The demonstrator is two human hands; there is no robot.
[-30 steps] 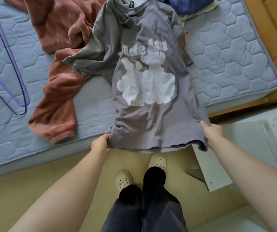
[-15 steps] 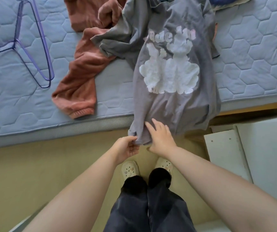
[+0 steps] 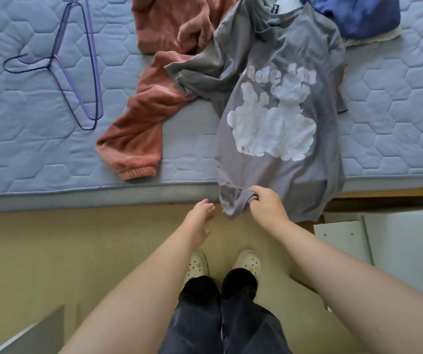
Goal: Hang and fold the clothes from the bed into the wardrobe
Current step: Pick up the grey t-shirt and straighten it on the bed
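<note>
1. We see the grey T-shirt (image 3: 277,118) lying print-up on the mattress (image 3: 39,154), its collar toward the far edge and its hem hanging over the near edge.
2. The right hand (image 3: 266,208) grasps a bunched fold at the hem's left corner, fingers curled into the cloth just below the near edge.
3. The left hand (image 3: 200,221) is released, its fingers loosely spread and holding nothing, just beside that hem corner.
4. A rust-pink sweater (image 3: 154,103) lies left of the shirt, partly under its sleeve, with one cuff close to the near edge.
5. Purple hangers (image 3: 77,62) lie toward the mattress's left side, well apart from the shirt.
6. A blue garment (image 3: 358,16) sits at the far edge, right of the collar.
</note>
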